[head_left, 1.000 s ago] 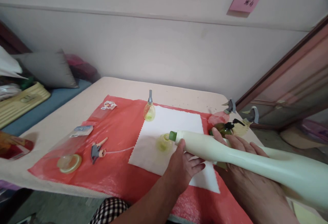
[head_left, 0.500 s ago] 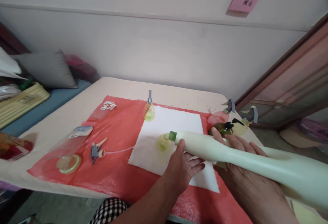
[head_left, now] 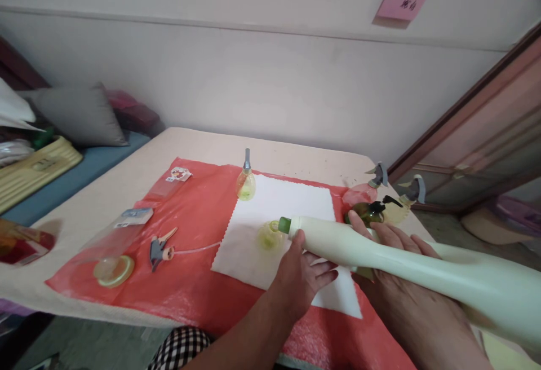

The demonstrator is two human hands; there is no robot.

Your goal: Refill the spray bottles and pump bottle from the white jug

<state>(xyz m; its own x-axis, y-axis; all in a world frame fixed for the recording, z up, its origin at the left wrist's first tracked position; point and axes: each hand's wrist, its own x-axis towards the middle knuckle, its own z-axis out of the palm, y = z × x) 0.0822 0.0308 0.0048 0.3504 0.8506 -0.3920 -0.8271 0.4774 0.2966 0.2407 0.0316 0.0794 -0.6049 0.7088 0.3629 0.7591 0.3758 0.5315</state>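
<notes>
My left hand (head_left: 302,271) grips a large pale green jug (head_left: 338,240) near its neck. Farther back, my right hand (head_left: 406,263) is wrapped around the jug's handle and body. The jug lies tilted nearly level, its green mouth (head_left: 284,224) at the opening of a small clear yellowish bottle (head_left: 270,237). That bottle stands on a white cloth (head_left: 291,195) and has no sprayer on it. To the left lies a loose grey and peach spray head (head_left: 160,250) with a thin tube. A yellowish spray bottle (head_left: 245,185) with its sprayer on stands at the cloth's far left corner.
A red plastic sheet (head_left: 198,206) covers much of the table. At right stand a pink spray bottle (head_left: 361,194), a dark green pump bottle (head_left: 367,212) and a yellow spray bottle (head_left: 399,209). On the left are a clear bag (head_left: 112,237) and a round yellowish lid (head_left: 114,271).
</notes>
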